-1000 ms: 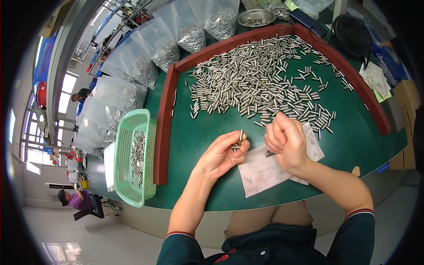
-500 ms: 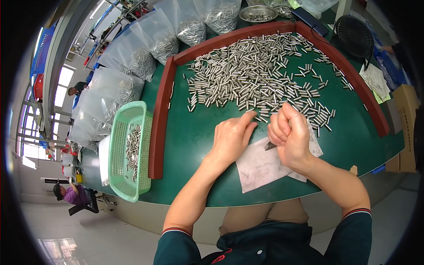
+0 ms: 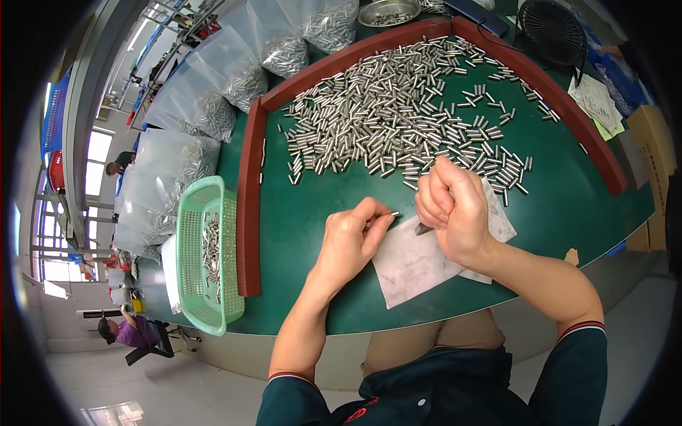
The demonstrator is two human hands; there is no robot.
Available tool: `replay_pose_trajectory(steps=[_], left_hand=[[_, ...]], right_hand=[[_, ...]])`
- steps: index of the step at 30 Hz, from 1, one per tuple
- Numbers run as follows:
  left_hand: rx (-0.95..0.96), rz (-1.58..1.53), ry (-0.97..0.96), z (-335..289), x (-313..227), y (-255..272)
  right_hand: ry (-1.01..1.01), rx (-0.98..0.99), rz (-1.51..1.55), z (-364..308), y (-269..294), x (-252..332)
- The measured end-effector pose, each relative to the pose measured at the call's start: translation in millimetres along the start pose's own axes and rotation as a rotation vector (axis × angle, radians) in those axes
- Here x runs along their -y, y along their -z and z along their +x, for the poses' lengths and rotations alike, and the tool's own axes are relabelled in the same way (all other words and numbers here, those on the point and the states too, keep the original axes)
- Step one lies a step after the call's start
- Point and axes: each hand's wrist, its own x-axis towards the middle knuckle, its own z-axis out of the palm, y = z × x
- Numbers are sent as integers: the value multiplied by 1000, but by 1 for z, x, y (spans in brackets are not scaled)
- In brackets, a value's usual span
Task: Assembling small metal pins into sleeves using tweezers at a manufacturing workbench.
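My left hand [image 3: 352, 238] is closed in a pinch over the green table. A small shiny metal pin [image 3: 395, 214] sticks out from between its thumb and forefinger. My right hand [image 3: 456, 213] is a closed fist, raised over the pale smudged cloth [image 3: 408, 266]. Below its curled fingers shows the dark pointed end of a tool [image 3: 423, 228]; the fist hides the rest. Just beyond both hands spreads a large heap of short metal pins [image 3: 376, 106], lying in all directions.
A dark red wooden frame [image 3: 251, 213] borders the heap left, back and right. Left of it stands a green plastic basket [image 3: 226, 270] holding some pins. Clear bags of pins [image 3: 245, 82], a metal bowl [image 3: 389, 13] and a black fan [image 3: 553, 32] stand farther off.
My left hand has drawn back from the heap's near edge, down and to the left, with a pin in its fingers. The right fist stays closed, nearly in place. The view has shifted slightly.
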Motion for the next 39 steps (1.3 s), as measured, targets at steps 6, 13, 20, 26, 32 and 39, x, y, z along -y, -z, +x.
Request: replay_pose_trajectory(steps=[6,13,20,26,32,39], left_hand=[[150,22,9,-8,-8,0],[164,29,69,-8,-11,2],[168,18,75,-7,-11,0],[149,6,69,-9,-10,-1],[137,-45,89,-7,-11,-4],[131,-13,68,-5,-11,-3]], right_hand=[[106,103,-22,-3,1,-3],[67,93,-26,-3,-2,-9],[67,85,-25,-4,-1,-8],[77,79,-26,-4,-2,-9],[100,95,-118,-9,-4,-13],[192,107,-284,-8,-8,-19]])
